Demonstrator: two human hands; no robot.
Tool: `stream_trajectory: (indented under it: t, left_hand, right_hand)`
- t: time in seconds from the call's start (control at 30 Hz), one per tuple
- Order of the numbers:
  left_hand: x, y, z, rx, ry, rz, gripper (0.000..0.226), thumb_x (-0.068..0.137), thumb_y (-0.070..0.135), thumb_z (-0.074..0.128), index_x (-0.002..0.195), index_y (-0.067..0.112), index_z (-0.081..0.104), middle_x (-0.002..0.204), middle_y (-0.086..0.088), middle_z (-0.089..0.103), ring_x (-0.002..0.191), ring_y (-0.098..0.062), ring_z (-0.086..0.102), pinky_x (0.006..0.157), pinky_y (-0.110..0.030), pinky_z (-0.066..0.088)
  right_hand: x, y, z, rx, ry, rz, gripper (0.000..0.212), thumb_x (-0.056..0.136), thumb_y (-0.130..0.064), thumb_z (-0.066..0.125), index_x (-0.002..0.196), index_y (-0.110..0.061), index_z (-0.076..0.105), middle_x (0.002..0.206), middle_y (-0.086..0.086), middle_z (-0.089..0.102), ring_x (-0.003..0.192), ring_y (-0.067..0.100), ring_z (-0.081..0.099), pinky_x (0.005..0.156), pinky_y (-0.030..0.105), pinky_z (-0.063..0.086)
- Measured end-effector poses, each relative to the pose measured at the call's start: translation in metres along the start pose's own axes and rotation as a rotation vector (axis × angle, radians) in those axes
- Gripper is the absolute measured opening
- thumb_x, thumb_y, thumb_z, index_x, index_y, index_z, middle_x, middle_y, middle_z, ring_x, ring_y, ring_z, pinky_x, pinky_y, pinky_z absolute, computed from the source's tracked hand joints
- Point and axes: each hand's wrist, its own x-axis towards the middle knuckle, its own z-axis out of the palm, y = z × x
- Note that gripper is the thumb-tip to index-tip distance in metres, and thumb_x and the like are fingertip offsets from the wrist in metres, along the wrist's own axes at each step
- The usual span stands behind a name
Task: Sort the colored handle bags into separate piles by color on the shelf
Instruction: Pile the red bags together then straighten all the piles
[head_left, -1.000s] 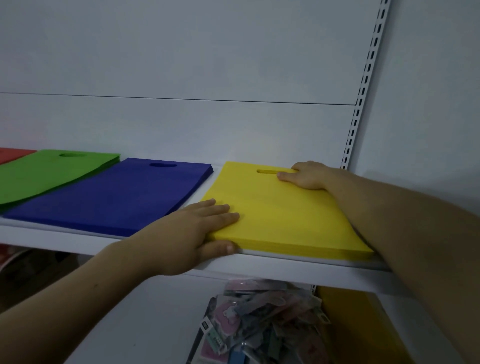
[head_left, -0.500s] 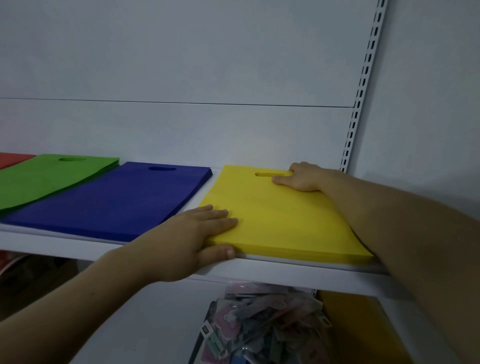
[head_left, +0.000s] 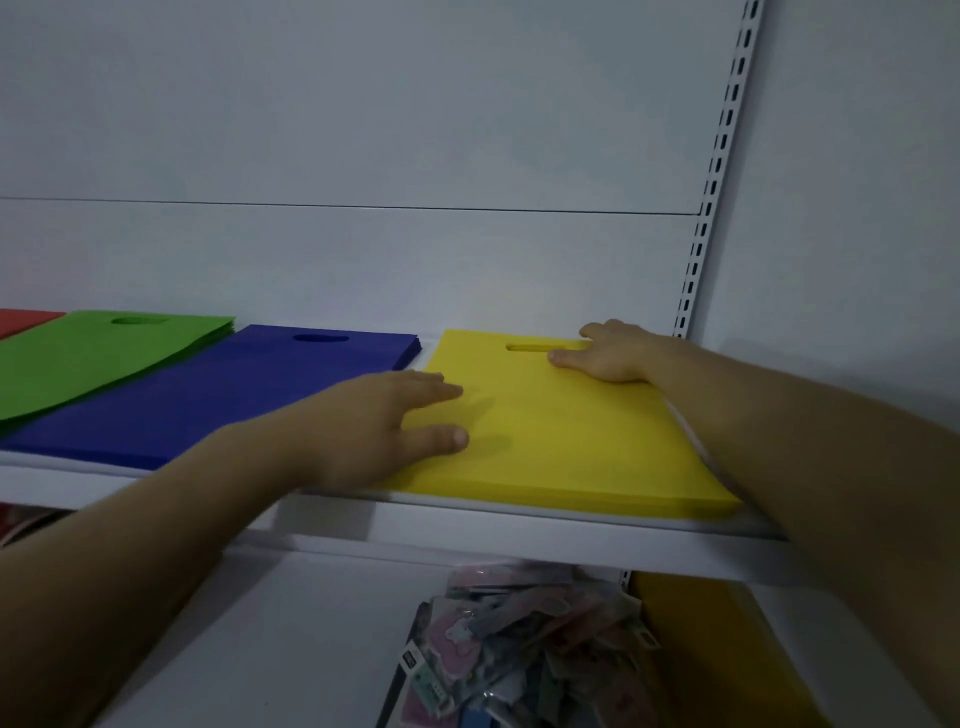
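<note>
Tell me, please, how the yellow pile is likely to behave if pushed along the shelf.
The yellow pile looks like thin stacked sheets, so it probably slides on the smooth white shelf but may fan apart. Lifted by one edge, it likely droops.

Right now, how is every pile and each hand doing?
Yellow pile, flat on the shelf, under both hands.
Blue pile, flat, left of yellow.
Green pile, flat, left of blue.
Red pile, only a corner shows.
Left hand, open, on yellow's left edge.
Right hand, open, by yellow's handle slot.
Packets, heaped below the shelf.
</note>
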Motion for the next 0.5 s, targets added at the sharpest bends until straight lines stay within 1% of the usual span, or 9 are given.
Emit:
stream_trajectory:
  t: [0.07, 0.13, 0.17, 0.3, 0.5]
  left_hand:
    - [0.017, -0.004, -0.006, 0.003, -0.005, -0.012, 0.077, 0.075, 0.069, 0.036, 0.144, 0.037, 0.030, 0.154, 0.012, 0.025, 0.136, -0.015, 0.033, 0.109, -0.029, 0.024]
    - [0.040, -0.010, -0.008, 0.042, -0.015, 0.010, 0.067, 0.086, 0.061, 0.043, 0.145, 0.032, 0.031, 0.153, 0.008, 0.029, 0.135, -0.017, 0.035, 0.107, -0.028, 0.026]
    - [0.052, -0.013, -0.009, 0.072, -0.021, 0.024, 0.065, 0.088, 0.057, 0.045, 0.145, 0.030, 0.031, 0.153, 0.005, 0.029, 0.135, -0.017, 0.035, 0.107, -0.027, 0.026]
    - [0.098, -0.024, -0.005, 0.163, -0.075, 0.057, 0.068, 0.090, 0.057, 0.044, 0.147, 0.024, 0.028, 0.155, -0.001, 0.027, 0.140, -0.021, 0.028, 0.112, -0.032, 0.022]
    - [0.143, -0.040, -0.002, 0.199, -0.099, 0.058, 0.071, 0.092, 0.058, 0.040, 0.148, 0.018, 0.025, 0.155, -0.005, 0.023, 0.141, -0.024, 0.025, 0.113, -0.034, 0.020]
  right_hand:
    - [-0.011, 0.001, -0.003, 0.013, 0.015, 0.010, 0.097, 0.077, -0.083, 0.035, 0.152, -0.025, 0.014, 0.158, 0.006, 0.013, 0.144, 0.030, 0.016, 0.115, 0.048, 0.021]
    - [-0.023, 0.003, -0.005, 0.027, 0.036, 0.020, 0.096, 0.077, -0.083, 0.035, 0.152, -0.026, 0.016, 0.158, 0.006, 0.013, 0.144, 0.030, 0.017, 0.115, 0.047, 0.023]
    - [-0.030, 0.004, -0.007, 0.036, 0.042, 0.028, 0.096, 0.077, -0.083, 0.036, 0.152, -0.026, 0.017, 0.158, 0.006, 0.014, 0.143, 0.030, 0.019, 0.114, 0.046, 0.023]
    - [-0.063, 0.001, -0.010, 0.043, 0.023, 0.050, 0.095, 0.077, -0.082, 0.039, 0.150, -0.024, 0.023, 0.157, 0.006, 0.020, 0.141, 0.028, 0.025, 0.114, 0.041, 0.026]
    - [-0.109, -0.020, -0.011, 0.063, -0.012, 0.055, 0.089, 0.077, -0.078, 0.043, 0.149, -0.027, 0.026, 0.156, 0.005, 0.022, 0.142, 0.024, 0.024, 0.115, 0.038, 0.024]
